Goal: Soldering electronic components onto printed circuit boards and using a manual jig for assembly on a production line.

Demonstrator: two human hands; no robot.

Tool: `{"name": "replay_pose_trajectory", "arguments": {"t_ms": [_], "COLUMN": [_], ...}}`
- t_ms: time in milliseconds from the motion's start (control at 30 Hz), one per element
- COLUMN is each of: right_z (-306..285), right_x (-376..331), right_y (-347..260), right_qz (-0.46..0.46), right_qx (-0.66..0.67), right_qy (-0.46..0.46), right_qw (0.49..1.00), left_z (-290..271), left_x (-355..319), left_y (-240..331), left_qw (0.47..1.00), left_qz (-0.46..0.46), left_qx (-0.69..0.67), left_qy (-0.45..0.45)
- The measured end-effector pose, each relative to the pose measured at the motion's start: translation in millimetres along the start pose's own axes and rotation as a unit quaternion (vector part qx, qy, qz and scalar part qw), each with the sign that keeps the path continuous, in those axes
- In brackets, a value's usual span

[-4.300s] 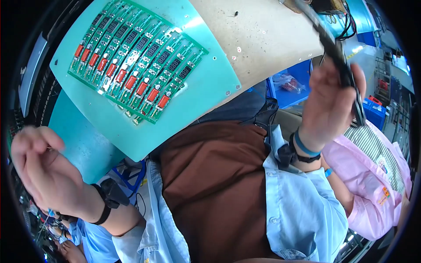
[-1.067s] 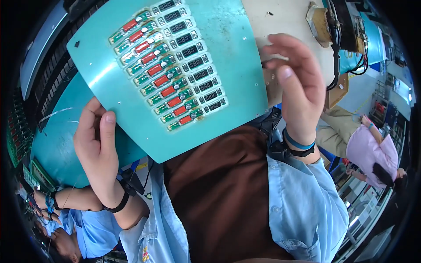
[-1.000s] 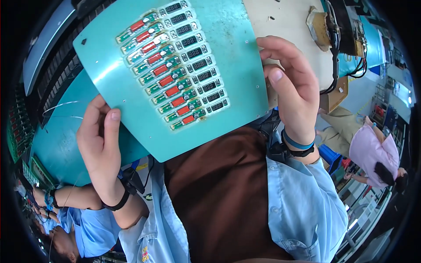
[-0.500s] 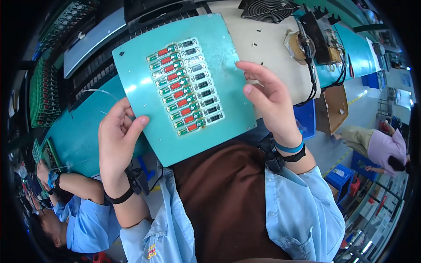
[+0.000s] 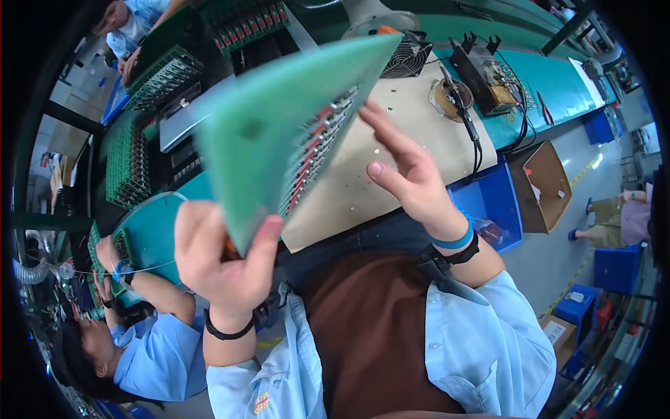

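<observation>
A green flat plate (image 5: 258, 98) is raised over the bench, tilted steeply and blurred by motion. Through it runs a row of small circuit boards (image 5: 317, 150) with red and black parts, seen edge-on. My left hand (image 5: 227, 258) grips the plate's lower corner, thumb in front and fingers curled behind. My right hand (image 5: 412, 171) is at the plate's right side, its fingers stretched and its thumb held apart. Its fingertips are against or very near the plate's edge; which of these I cannot tell.
A beige mat (image 5: 391, 167) lies on the bench under the plate. Beyond are a fan (image 5: 408, 59) and a soldering iron (image 5: 457, 94) near a dark box. Racks of green boards (image 5: 125, 164) stand left. A blue bin (image 5: 492, 202) and cardboard box (image 5: 537, 185) sit right. Co-workers sit nearby.
The plate has swung from facing me to a steep tilt, showing its edge. My left hand has moved right and down with it; my right hand has moved slightly left and down.
</observation>
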State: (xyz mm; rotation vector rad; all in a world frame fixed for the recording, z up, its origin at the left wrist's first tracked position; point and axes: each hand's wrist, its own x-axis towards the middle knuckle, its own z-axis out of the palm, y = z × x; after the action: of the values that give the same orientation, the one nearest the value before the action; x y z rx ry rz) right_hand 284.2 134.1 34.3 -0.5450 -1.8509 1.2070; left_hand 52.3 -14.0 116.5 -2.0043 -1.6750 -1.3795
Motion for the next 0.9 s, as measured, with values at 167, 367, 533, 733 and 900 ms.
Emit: {"name": "replay_pose_trajectory", "arguments": {"t_ms": [167, 367, 533, 733, 900], "right_z": [-22.9, -29.0, -22.5, -1.3, 0.2], "right_x": [-0.1, 18.8, 21.8, 13.8, 19.0], "right_y": [-44.4, -32.7, 21.1, 60.5, 60.5], "right_qz": [0.071, 0.172, 0.218, 0.212, 0.194], "right_qx": [0.157, 0.276, 0.306, 0.392, 0.146], "right_qy": [0.045, -0.063, -0.095, -0.028, 0.01], "right_qw": [0.984, 0.944, 0.922, 0.895, 0.97], "left_z": [8.5, 17.4, 36.2, 68.0, 78.1], "left_x": [-12.6, -17.3, -28.8, -50.1, -50.8], "left_y": [6.4, -7.0, -27.0, -44.6, -42.2], "left_qw": [0.993, 0.955, 0.933, 0.931, 0.94], "left_qz": [0.083, 0.217, 0.224, 0.2, 0.134], "left_qx": [0.073, 0.163, 0.205, 0.213, 0.194], "left_qy": [0.038, -0.121, -0.195, -0.219, -0.245]}}
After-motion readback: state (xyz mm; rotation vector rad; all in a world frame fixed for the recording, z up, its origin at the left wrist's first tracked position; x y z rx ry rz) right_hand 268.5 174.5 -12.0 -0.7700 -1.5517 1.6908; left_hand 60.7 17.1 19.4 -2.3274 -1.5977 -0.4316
